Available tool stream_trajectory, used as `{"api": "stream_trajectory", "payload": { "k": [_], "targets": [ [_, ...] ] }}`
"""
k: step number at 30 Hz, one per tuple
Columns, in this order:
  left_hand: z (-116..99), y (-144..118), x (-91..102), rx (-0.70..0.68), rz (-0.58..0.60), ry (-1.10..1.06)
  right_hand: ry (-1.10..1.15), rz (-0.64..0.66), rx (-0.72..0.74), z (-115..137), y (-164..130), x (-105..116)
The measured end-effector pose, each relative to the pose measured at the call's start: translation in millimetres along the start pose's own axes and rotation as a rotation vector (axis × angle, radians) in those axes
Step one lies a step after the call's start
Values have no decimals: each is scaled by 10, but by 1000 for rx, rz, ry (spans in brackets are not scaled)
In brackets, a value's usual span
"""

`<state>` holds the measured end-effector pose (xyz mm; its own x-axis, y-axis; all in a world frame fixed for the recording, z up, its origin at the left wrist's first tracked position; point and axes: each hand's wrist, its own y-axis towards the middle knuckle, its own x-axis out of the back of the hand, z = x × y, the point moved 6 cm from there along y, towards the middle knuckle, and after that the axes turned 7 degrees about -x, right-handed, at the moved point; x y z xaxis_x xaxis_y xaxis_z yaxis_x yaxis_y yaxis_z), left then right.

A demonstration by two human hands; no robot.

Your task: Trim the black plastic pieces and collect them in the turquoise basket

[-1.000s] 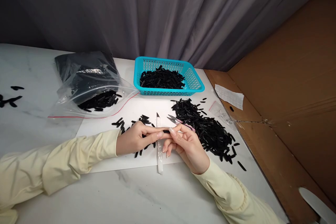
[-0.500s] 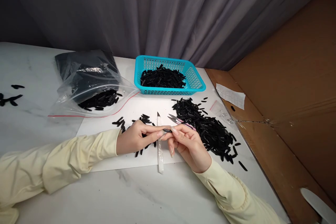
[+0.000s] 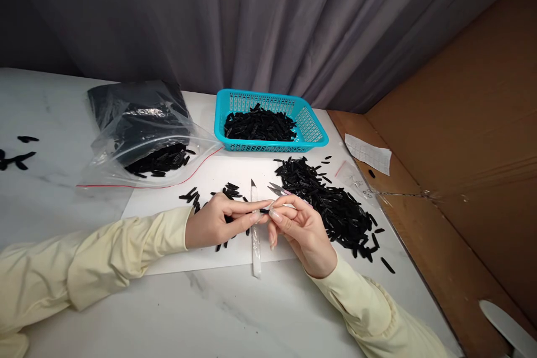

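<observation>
Between the fingertips of both hands is one small black elongated piece (image 3: 264, 211). My left hand (image 3: 220, 218) pinches its left end, thumb below and index finger stretched along the top. My right hand (image 3: 300, 229) closes thumb and index finger at the other end. Under them lies a craft knife (image 3: 255, 251) with a white wrapped handle, its dark blade pointing away. Scissors (image 3: 277, 188) with pinkish handles lie partly hidden behind my right hand. A large heap of similar black pieces (image 3: 339, 212) spreads to the right, and a smaller scatter (image 3: 230, 190) lies behind my left hand.
A blue perforated basket (image 3: 272, 145) holding black pieces stands at the back. Left of it is a clear zip bag (image 3: 100, 162) with more pieces. White paper (image 3: 176, 265) lies under the hands. A cardboard wall (image 3: 470, 95) rises at the right, near a paper slip (image 3: 369, 154).
The fingers of my right hand have shifted slightly on the black piece, and less of it shows between the fingertips. My left hand stays nearly still.
</observation>
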<state>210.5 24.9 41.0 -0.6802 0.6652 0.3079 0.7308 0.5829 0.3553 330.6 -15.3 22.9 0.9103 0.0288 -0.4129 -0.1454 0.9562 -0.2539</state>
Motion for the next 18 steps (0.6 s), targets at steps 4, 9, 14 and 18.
{"api": "stream_trajectory", "payload": {
  "k": [4,9,14,18],
  "targets": [
    [-18,-4,-6,-36,1,27,-16,-9,22,-7,3,5],
    [-33,2,9,-65,-31,52,-13,10,33,-4,-9,-7],
    [-28,1,7,-59,-23,74,-27,36,30,23,-31,-26],
    [-41,5,5,-68,-15,83,-38,38,30,36,-33,-24]
  ]
}}
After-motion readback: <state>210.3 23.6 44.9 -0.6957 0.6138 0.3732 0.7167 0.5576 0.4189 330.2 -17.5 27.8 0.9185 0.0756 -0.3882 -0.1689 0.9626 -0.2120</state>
